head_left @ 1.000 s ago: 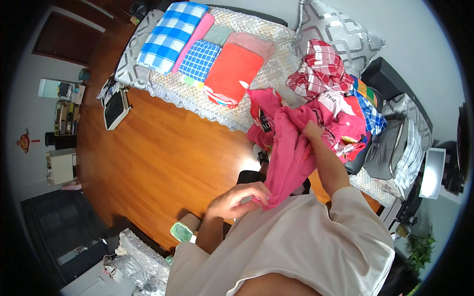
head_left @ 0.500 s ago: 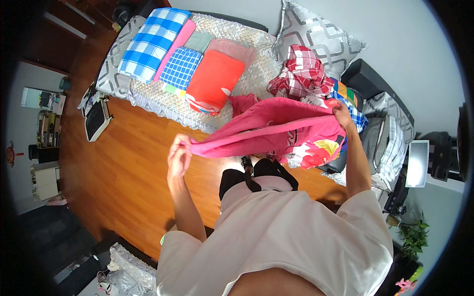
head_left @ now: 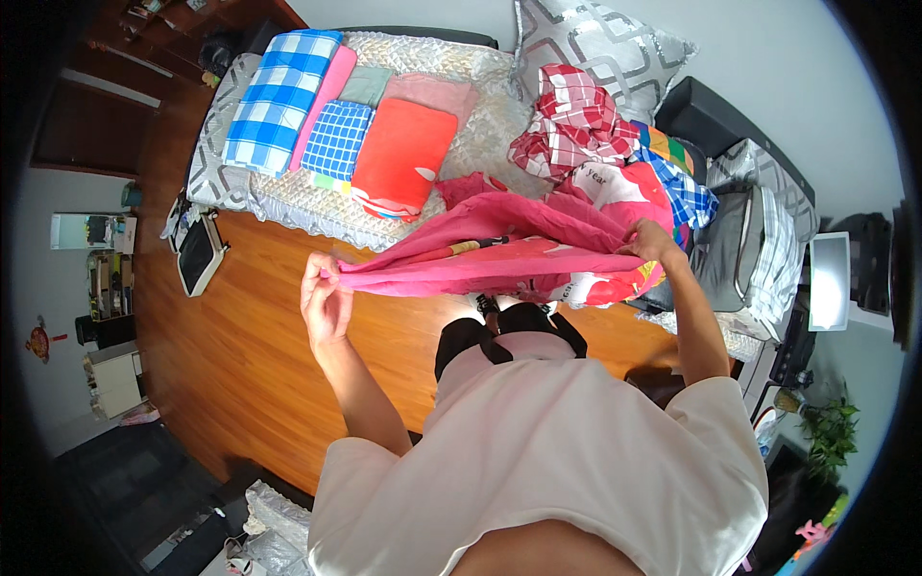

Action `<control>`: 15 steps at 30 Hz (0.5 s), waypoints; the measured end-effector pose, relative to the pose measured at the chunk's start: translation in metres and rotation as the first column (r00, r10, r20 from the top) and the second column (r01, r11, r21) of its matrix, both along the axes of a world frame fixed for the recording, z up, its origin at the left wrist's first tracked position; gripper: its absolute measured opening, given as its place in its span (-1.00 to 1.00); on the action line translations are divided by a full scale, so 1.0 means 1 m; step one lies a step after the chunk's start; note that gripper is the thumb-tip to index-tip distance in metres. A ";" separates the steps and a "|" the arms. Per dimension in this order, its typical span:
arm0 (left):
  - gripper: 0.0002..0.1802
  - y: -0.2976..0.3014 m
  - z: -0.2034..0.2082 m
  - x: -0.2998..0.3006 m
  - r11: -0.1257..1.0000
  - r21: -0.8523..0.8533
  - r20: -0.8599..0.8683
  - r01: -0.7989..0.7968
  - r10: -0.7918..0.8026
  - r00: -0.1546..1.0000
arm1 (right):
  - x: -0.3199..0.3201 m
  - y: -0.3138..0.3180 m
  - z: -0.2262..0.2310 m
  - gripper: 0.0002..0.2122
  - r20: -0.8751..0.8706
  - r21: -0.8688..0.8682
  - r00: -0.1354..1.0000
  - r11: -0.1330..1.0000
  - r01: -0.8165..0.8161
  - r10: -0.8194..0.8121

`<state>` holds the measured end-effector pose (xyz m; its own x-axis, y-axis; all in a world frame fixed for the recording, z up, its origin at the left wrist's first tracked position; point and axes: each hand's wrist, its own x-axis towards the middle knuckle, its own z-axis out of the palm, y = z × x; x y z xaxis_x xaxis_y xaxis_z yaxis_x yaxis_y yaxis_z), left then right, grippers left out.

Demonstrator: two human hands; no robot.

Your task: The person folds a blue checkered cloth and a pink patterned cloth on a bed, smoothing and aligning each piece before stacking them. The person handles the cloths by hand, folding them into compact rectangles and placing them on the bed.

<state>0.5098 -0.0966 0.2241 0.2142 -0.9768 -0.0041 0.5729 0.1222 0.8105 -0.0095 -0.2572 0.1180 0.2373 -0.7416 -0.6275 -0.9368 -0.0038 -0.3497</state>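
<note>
A large pink printed cloth point(head_left: 413, 276) hangs in front of my waist, its near edge drawn out in a long line between my two hands. My left hand point(head_left: 327, 296) pinches one end of that edge over the wooden floor. At the other end my right hand point(head_left: 651, 244) grips the cloth, fingers closed round it. The middle sags in loose folds, with a white, red and yellow print showing towards the right. Its far part reaches the sofa seat, where it meets a crumpled heap; where it ends there I cannot tell.
Folded on the quilted sofa cover point(head_left: 375, 46) lie a blue checked cloth point(head_left: 279, 101), a smaller blue checked one point(head_left: 338, 139) and a red one point(head_left: 405, 154). A crumpled red plaid cloth point(head_left: 576, 120) lies near a silver cushion point(head_left: 600, 48). Grey bedding point(head_left: 725, 245) stands at right.
My hands have drawn a little farther apart, the left one leftwards and the right one nearer my body. The cloth's near edge is straighter, and the view has shifted slightly.
</note>
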 end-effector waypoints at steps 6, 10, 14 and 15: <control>-0.90 -0.003 0.024 -0.039 0.989 -0.144 -0.103 0.018 -0.034 0.994 | -0.040 0.046 -0.051 -0.72 -0.202 -0.085 0.879 0.886 -0.456 0.432; -0.90 -0.008 0.036 -0.070 0.978 -0.203 -0.089 0.048 -0.067 0.994 | -0.034 0.106 -0.082 -0.80 -0.308 -0.010 0.872 0.915 -0.404 0.381; -0.89 0.001 0.064 -0.111 0.972 -0.180 0.102 0.151 -0.135 0.986 | -0.019 0.114 -0.099 -0.50 -0.301 0.066 0.902 0.950 -0.305 0.310; -0.89 0.004 0.069 -0.120 0.953 -0.229 0.145 0.200 -0.169 0.975 | -0.017 0.116 -0.104 -0.42 -0.282 -0.080 0.917 0.946 -0.315 0.282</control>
